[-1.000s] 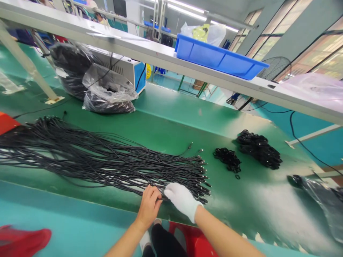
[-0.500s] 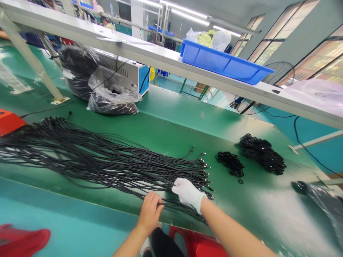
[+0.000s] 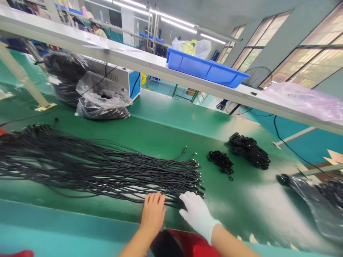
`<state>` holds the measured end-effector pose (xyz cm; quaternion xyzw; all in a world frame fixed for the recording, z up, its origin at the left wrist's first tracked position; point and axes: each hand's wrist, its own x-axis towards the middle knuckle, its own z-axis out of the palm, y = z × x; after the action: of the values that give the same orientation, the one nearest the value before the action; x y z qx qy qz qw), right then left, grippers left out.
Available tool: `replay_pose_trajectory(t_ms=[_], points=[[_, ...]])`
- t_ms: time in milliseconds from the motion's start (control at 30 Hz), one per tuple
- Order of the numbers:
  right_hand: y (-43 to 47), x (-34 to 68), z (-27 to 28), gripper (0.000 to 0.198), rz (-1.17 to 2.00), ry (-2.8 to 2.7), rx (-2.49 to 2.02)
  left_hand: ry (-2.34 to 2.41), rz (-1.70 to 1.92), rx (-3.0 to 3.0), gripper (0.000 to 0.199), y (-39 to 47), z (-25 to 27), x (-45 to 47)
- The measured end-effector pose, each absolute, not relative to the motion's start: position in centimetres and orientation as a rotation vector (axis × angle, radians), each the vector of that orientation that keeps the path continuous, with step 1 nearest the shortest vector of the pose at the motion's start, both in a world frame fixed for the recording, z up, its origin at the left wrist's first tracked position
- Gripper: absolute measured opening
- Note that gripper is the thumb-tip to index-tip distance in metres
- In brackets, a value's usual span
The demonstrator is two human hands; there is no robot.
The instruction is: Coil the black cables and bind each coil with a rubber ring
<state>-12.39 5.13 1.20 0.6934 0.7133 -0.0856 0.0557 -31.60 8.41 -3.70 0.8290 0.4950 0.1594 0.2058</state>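
Observation:
A wide spread of long black cables (image 3: pixel 107 167) lies across the green table, their small metal-tipped plugs (image 3: pixel 198 175) gathered at the right end. My bare left hand (image 3: pixel 153 210) rests at the near edge of the spread, fingers stretched over the closest cables. Just right of it, my right hand (image 3: pixel 197 212) in a white glove lies by the plug ends, thumb apart from the fingers. Its fingertips touch the nearest cables, and neither hand grips anything I can see.
Right of the plugs sit a small heap of black rings (image 3: pixel 221 161) and a bigger pile of black parts (image 3: pixel 249 150). Clear bags with black contents (image 3: pixel 103 100) stand at the back left. A white shelf (image 3: pixel 150 64) crosses above, carrying a blue tray (image 3: pixel 203 69).
My gloved hand has gone from a closed grip to spread fingers. The loose cables that lay under my hands now lie against the rest of the spread. The view has shifted.

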Motion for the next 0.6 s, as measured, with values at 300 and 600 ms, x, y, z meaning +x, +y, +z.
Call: replay_pose_trajectory(t_ms=[300, 600], points=[[2.5, -9.6, -2.2, 0.045, -0.089, 2.36, 2.178, 1.42, 0.325, 2.339, 0.014, 9.1, -3.8, -28.8], [9.5, -4.3, -1.4, 0.029, 0.087, 2.629, 2.148, 1.484, 0.428, 2.31, 0.018, 11.6, 0.0, -25.8]])
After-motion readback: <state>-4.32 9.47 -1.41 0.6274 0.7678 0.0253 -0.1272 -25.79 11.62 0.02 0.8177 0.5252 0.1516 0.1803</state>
